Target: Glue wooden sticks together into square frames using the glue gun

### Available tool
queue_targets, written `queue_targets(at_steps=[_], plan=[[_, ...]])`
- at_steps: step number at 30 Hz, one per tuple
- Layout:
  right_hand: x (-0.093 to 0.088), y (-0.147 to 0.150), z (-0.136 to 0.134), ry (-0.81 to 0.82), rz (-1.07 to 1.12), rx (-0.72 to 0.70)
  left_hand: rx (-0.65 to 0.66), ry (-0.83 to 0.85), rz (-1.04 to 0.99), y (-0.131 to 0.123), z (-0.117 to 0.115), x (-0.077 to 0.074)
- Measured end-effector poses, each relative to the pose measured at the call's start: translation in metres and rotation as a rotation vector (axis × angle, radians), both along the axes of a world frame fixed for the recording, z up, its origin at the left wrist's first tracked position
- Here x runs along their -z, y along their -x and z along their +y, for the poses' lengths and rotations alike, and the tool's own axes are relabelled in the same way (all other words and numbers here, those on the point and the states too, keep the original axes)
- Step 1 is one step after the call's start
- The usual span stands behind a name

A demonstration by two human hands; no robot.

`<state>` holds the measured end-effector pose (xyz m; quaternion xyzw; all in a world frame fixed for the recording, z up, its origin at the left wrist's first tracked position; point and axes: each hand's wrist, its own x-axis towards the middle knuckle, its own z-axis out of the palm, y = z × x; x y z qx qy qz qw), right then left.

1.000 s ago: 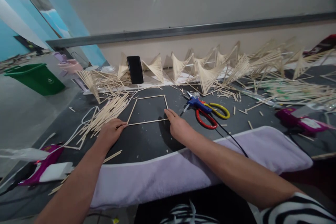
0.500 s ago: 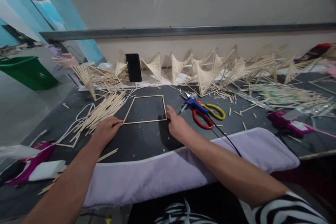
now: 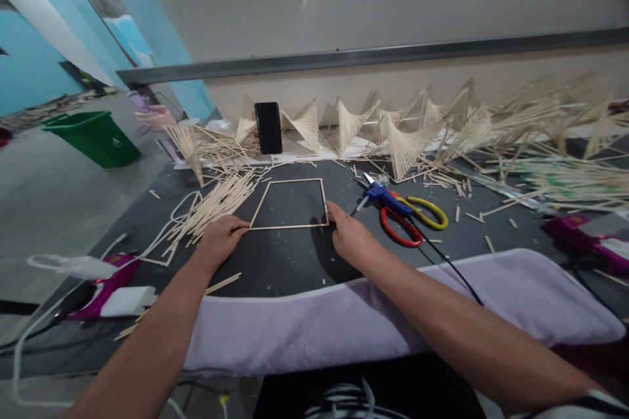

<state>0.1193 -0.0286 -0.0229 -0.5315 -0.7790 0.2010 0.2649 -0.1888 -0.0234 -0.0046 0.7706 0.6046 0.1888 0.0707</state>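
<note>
A four-sided frame of thin wooden sticks [image 3: 289, 227] lies on the dark tabletop in front of me. My left hand [image 3: 221, 243] pinches its near left corner between thumb and finger. At the near right corner, my right hand [image 3: 352, 236] has its fingers closed around the stick; the fingertips are partly hidden. Just right of that hand lie a blue glue gun [image 3: 392, 200] with a black cord and cutters with one red handle [image 3: 400, 230] and one yellow handle [image 3: 432, 211]. Loose wooden sticks [image 3: 223, 200] are heaped beyond my left hand.
Along the back stand several fan-shaped stick models [image 3: 400, 144] and a black phone [image 3: 268, 128]. Power strips [image 3: 111, 285] with cables sit at the left, another [image 3: 584, 239] at the right. A lilac cloth [image 3: 304, 334] covers the near edge. A green bin [image 3: 93, 137] stands on the floor.
My view has turned a little to the left, so everything sits further right in the picture. Both hands keep their places at the frame's near corners.
</note>
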Motion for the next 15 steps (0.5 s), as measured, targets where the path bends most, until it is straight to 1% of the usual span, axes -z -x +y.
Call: queue_targets(at_steps=[3,6,11,15], plan=[[-0.0013,-0.0002,-0.0009,-0.019,-0.029,0.008,-0.008,-0.002,0.024,0.003,0.0009,0.0025],[-0.002,0.0001,-0.0014,-0.003,-0.059,0.017,-0.006,-0.015,0.038,0.004,0.0011,0.004],[-0.0054,0.0017,-0.0037,0.016,-0.113,0.018,-0.004,-0.055,0.028,0.003,-0.0001,0.0039],[-0.0056,0.0021,-0.0041,0.0,-0.131,0.009,-0.004,-0.04,0.037,0.0031,-0.0001,0.0037]])
